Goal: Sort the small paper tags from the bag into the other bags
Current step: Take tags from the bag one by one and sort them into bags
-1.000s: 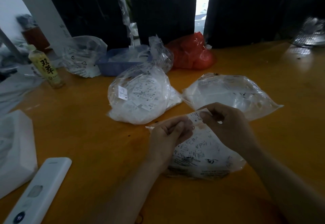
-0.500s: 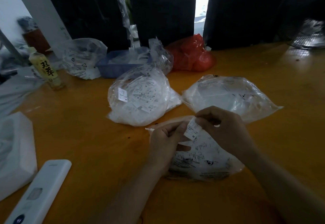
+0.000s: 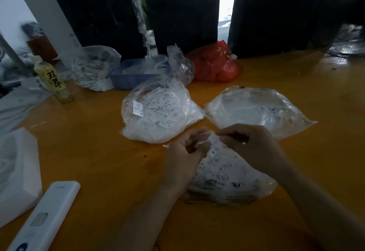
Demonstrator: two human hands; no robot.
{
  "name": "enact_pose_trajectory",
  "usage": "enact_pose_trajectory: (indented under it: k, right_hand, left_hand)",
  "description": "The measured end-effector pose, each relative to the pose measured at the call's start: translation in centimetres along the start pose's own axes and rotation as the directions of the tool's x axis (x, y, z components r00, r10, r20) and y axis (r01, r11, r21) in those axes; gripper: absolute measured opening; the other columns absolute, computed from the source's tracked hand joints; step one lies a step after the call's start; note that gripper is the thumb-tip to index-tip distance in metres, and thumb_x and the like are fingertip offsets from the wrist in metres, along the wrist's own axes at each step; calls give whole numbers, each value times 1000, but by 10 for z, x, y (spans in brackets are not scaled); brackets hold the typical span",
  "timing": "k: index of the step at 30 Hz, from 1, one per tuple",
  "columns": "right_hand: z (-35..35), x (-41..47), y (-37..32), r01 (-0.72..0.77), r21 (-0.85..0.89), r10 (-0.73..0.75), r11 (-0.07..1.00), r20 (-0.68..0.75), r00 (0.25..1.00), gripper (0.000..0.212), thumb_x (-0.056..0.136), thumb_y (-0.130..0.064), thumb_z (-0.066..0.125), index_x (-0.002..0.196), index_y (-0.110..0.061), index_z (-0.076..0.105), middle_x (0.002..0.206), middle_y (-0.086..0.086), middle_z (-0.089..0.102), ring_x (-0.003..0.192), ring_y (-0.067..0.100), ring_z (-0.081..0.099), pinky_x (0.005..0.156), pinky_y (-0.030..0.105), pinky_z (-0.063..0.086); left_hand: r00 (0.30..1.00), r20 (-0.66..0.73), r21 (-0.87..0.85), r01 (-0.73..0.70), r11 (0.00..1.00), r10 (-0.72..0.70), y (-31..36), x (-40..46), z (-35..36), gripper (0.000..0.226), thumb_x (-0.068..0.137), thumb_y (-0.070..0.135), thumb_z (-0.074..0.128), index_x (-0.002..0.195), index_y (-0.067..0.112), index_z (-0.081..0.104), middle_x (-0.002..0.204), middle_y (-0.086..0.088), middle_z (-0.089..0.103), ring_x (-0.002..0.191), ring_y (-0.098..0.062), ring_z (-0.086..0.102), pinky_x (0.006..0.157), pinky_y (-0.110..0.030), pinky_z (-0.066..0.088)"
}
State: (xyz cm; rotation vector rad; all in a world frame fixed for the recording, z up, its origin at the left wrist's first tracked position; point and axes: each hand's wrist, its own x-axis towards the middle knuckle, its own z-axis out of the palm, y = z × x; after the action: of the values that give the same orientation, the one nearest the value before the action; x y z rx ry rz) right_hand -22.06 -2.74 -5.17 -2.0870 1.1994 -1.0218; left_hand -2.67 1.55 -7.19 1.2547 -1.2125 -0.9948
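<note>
My right hand [image 3: 254,148] pinches a tag [image 3: 214,146] over the source bag [image 3: 227,175]; my left hand [image 3: 185,152] curls loosely, apparently holding nothing. Beyond that bag wait two bags [image 3: 158,112]. Misreading the size risks missorting.

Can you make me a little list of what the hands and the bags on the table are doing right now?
right hand: pinches a small paper tag above the near bag
left hand: fingers loosely curled beside the tag; whether it holds anything is unclear
near bag: clear plastic, lies flat under both hands, printed tags inside
middle bag: puffed up, full of white tags, beyond the left hand
far right bag: clear, flatter, beyond the right hand
table: orange
also there: drink bottle, red bag, white remote
</note>
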Motion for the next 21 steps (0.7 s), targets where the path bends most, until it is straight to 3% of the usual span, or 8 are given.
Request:
enact_pose_trajectory:
  k: [2, 4, 6, 8, 11, 14, 18, 21]
  right_hand:
    - [-4, 1, -1, -46, 15, 45, 999, 38, 998, 20, 94, -40, 64, 112, -41, 73, 88, -19, 73, 76, 12, 71, 65, 36, 59]
    - [-9, 4, 2, -83, 22, 85, 996, -57, 995, 25, 96, -40, 60, 118, -37, 71, 85, -17, 73, 76, 15, 71, 64, 41, 60]
    - [-13, 9, 8, -91, -10, 88, 996, -207, 975, 25, 99, -36, 58, 119, -31, 71, 83, -24, 70, 79, -4, 68, 65, 22, 59]
    - [-16, 14, 15, -106, -44, 88, 993, -308, 947, 22, 101, -31, 58, 118, -26, 72, 88, -25, 67, 79, -17, 63, 64, 4, 48]
    - [-18, 19, 29, -160, -148, 98, 976, -359, 928, 21, 102, -25, 59, 117, -19, 73, 99, -9, 72, 79, -5, 61, 65, 8, 42]
    - [-21, 24, 49, -218, -326, 110, 920, -319, 941, 24, 104, -23, 56, 119, -15, 73, 117, 5, 72, 99, 21, 61, 92, 37, 44]
    - [-27, 26, 69, -295, -565, 240, 771, -171, 956, 31, 104, -30, 54, 131, -28, 67, 138, 7, 60, 126, 34, 47, 108, 43, 31]
    - [-25, 25, 72, -285, -655, 307, 700, -84, 948, 39, 101, -41, 55, 140, -40, 57, 143, 4, 50, 133, 34, 36, 111, 48, 26]
  left_hand:
    - [995, -12, 121, -94, 988, 96, 9, 4, -7, 36, 94, 15, 75, 123, 36, 70, 113, 15, 76, 95, -4, 73, 79, -24, 62]
    - [966, -64, 294, -223, 929, 252, 21, 15, -22, 33, 96, 12, 72, 120, 34, 73, 111, 10, 75, 83, -6, 71, 69, -18, 60]
    - [887, -144, 571, -288, 769, 439, 33, 37, -42, 28, 97, 6, 69, 116, 26, 76, 122, 5, 71, 88, -4, 68, 73, -12, 55]
    - [831, -203, 776, -186, 603, 518, 43, 64, -63, 25, 98, 3, 66, 116, 18, 77, 130, -3, 68, 107, -12, 67, 88, -13, 48]
    - [933, -166, 922, 32, 386, 319, 36, 102, -81, 27, 105, 11, 55, 124, 14, 74, 151, -11, 51, 136, -31, 47, 109, -36, 39]
    - [989, -149, 985, 147, 93, 21, 25, 123, -82, 31, 104, 25, 40, 126, 22, 63, 165, -9, 11, 149, -41, 8, 119, -62, 13]
    - [978, -201, 974, 206, 91, -62, 18, 137, -81, 58, 106, 43, 17, 150, 16, 43, 166, -13, 5, 152, -38, -3, 120, -67, 2]
    - [970, -242, 967, 239, 86, 26, 19, 138, -82, 62, 106, 47, 11, 150, 22, 47, 167, -12, 7, 152, -36, 0, 121, -64, 3]
